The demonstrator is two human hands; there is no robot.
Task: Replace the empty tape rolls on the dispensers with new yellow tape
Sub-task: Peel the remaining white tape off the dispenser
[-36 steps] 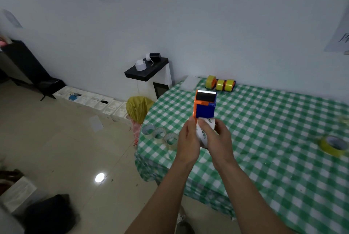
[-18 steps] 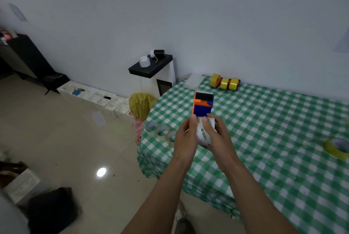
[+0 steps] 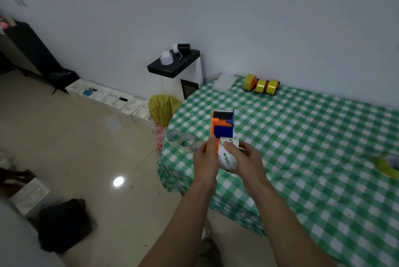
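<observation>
Since a second earlier, both hands had kept their hold at the same corner of the table, and more of the white roll's printed face showed between them. An orange and blue tape dispenser (image 3: 223, 125) was held upright in the air above the near-left corner of a table (image 3: 302, 148) covered in green and white check cloth. The left hand (image 3: 206, 159) gripped the dispenser's orange side, fingers curled along it. The right hand (image 3: 248, 163) gripped the white roll (image 3: 226, 156) seated at the dispenser's lower end, thumb laid across its green lettering, fingers wrapped behind. Just left of the hands, three clear tape rolls (image 3: 185, 142) stood in a row at the table edge, the nearest partly hidden by the left hand. A loose yellow tape roll (image 3: 388, 164) lay flat at the right edge of view. Loaded yellow dispensers (image 3: 261, 84) sat together at the far side, near the wall.
</observation>
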